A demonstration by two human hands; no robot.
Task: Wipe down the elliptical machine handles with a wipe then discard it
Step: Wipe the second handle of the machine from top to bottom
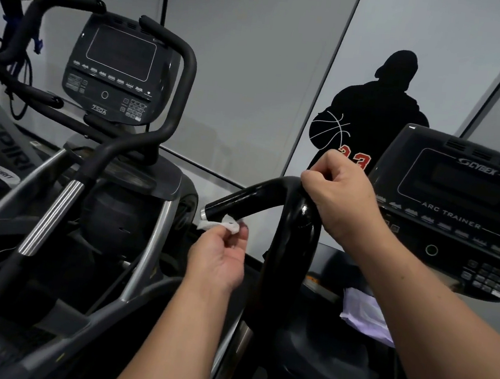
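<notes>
The black elliptical handle (285, 200) curved up between both hands. The right hand (342, 197) was clamped over its top bend. Just under its capped end, the left hand (218, 258) pinched a small white wipe (219, 225) in its grip.

We are pinching a white wipe (219, 225) in our left hand (218, 256) under the black handle (260, 195), our right hand (340, 197) gripping its bend.

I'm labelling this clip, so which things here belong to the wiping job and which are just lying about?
Job:
wipe, pinched by the left hand
black handle, gripped by the right hand

Lying about:
Cybex console
750A console
pale cloth
wall decal
</notes>
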